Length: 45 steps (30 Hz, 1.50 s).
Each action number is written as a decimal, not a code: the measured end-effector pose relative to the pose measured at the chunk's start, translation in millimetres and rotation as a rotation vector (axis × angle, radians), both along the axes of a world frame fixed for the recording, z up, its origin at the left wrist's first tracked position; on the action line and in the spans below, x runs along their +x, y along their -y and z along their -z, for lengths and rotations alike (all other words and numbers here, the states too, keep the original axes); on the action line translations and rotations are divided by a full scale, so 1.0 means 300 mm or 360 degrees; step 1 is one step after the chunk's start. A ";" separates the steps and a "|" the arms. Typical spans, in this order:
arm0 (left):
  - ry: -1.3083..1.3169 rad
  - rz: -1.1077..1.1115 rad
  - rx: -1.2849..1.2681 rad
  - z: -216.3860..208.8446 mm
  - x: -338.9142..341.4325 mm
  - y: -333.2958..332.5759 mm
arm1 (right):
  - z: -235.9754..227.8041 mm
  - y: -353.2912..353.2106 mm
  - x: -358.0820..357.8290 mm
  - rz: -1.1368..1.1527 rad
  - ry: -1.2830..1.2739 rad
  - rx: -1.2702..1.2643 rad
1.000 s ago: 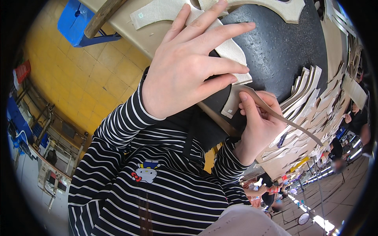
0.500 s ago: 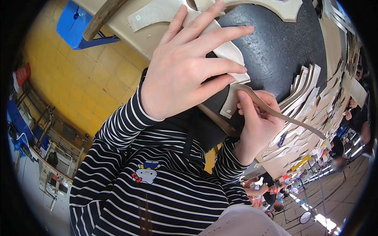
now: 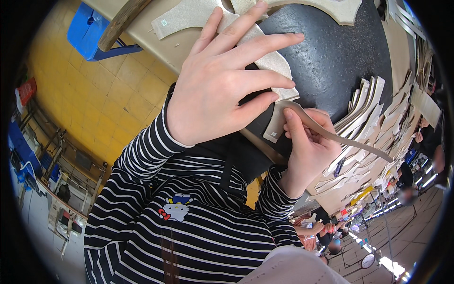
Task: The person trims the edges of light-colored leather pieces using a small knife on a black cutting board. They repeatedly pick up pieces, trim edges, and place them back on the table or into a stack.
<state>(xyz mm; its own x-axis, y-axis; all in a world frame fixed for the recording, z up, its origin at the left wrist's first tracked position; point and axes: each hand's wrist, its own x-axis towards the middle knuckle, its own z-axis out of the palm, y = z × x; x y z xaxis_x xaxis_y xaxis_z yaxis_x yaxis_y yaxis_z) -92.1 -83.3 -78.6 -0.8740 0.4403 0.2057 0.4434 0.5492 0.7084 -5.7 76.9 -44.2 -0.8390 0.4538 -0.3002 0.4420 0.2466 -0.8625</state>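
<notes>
My left hand (image 3: 213, 85) lies with its fingers spread over a curved cream cut piece (image 3: 279, 68), possibly leather, on a smooth black work surface (image 3: 326, 57). Its thumb and little finger side rest near the piece's lower end. Close by, my right hand (image 3: 309, 151) pinches a long thin tan strip (image 3: 357, 144) between thumb and fingers. The strip's near end meets the edge of the cream piece; its free end trails off to the right. Below the joint, a narrow beige flap (image 3: 276, 120) carries a small pale green sticker.
Other cream cut pieces (image 3: 175, 21) lie at the top. A fanned stack of pieces (image 3: 362, 109) stands right of the black surface, with many more spread beyond. A blue stool (image 3: 87, 33) and a wooden bar (image 3: 123, 23) are at upper left. Other people work far right.
Almost nothing differs. Both hands hold the same positions, and the view has shifted very slightly.
</notes>
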 end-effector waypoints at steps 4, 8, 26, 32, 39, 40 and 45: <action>0.0003 -0.0001 -0.0002 -0.001 0.000 0.001 | 0.003 -0.002 0.002 -0.0014 -0.0004 0.0013; 0.0005 0.0000 -0.0007 -0.002 -0.001 0.001 | 0.006 -0.003 0.004 -0.0030 -0.0025 0.0036; 0.0022 -0.0005 -0.0029 -0.015 0.009 0.003 | 0.015 -0.002 0.015 -0.0079 -0.0071 0.0121; -0.0068 -0.0044 -0.0077 -0.019 0.013 -0.005 | 0.016 0.002 0.009 -0.0107 -0.0195 0.0131; -0.0502 -0.0125 -0.0165 0.085 0.024 -0.034 | 0.015 0.000 0.006 -0.0152 -0.0224 0.0178; -0.0488 -0.0122 -0.0127 0.098 0.025 -0.036 | 0.016 0.001 0.007 -0.0141 -0.0224 0.0173; -0.0178 -0.0080 -0.0020 0.057 0.024 -0.026 | 0.022 0.001 0.008 -0.0156 -0.0210 0.0181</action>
